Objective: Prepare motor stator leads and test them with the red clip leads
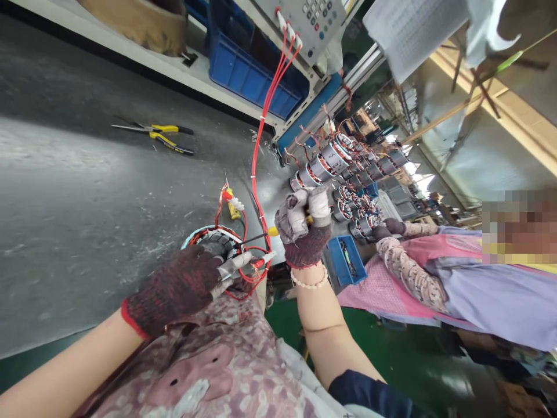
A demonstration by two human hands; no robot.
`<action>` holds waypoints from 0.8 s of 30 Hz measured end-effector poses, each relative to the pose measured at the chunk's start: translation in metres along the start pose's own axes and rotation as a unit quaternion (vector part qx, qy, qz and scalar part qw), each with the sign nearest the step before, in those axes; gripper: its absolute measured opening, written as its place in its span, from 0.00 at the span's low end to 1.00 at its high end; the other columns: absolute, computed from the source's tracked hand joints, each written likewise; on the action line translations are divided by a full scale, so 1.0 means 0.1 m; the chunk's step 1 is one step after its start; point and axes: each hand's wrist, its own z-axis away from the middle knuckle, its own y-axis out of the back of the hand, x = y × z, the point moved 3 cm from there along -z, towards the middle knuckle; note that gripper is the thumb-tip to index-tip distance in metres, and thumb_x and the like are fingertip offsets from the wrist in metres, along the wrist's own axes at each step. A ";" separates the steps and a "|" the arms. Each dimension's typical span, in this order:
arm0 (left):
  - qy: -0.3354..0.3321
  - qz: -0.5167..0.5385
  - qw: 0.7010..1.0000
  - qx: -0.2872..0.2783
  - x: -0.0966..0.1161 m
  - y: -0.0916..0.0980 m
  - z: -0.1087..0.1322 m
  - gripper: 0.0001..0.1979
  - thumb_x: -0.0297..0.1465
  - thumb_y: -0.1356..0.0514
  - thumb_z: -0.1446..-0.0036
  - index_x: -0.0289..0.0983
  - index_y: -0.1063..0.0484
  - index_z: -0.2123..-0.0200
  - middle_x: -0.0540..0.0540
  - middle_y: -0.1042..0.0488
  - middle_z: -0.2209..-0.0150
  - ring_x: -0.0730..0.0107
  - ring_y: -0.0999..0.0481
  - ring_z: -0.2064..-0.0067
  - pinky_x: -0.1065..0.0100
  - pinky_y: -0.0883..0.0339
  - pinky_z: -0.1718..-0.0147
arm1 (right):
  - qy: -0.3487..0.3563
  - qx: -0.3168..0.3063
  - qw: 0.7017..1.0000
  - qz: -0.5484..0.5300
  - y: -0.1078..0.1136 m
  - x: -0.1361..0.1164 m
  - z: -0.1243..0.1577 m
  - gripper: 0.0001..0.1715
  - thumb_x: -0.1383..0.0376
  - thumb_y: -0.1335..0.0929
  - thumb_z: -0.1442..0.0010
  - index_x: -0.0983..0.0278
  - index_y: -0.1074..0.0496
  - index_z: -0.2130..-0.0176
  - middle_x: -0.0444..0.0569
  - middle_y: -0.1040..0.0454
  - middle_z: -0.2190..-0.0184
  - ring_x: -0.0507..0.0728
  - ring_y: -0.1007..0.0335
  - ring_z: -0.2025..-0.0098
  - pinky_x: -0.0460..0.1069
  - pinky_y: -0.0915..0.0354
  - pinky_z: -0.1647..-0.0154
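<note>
A motor stator (pixel 215 237) with copper windings sits near the table's front edge. My gloved left hand (pixel 187 284) is closed on its near side, the taped fingers reaching over the rim beside a red-and-white test clip (pixel 263 261). My gloved right hand (pixel 303 223) is wrapped around the yellow handle of a screwdriver (pixel 271 231). The dark shaft points left, its tip at the stator's right side. A yellow clip (pixel 234 210) joins the copper leads above the stator. Red test wires (pixel 259 151) run from here up to the tester. My palms are hidden.
Yellow-black long-nose pliers (pixel 170 132) lie on the grey table (pixel 65 232). A tester with a keypad (pixel 319 17) stands above a blue bin (pixel 248 75). Several finished-looking stators (pixel 326 162) are lined up at right. Beyond them, a co-worker's sleeve (pixel 411 273) reaches near a blue tray (pixel 346 260).
</note>
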 end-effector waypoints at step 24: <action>0.025 0.011 0.999 -0.044 -0.02 -0.10 0.10 0.23 0.27 0.38 0.42 0.46 0.14 0.46 0.47 0.17 0.66 0.54 0.22 0.62 0.54 0.28 0.46 | -0.013 0.125 0.991 0.048 0.08 -0.04 -0.01 0.26 0.39 0.24 0.43 0.55 0.30 0.69 0.30 0.54 0.88 0.50 0.68 0.88 0.45 0.54 0.90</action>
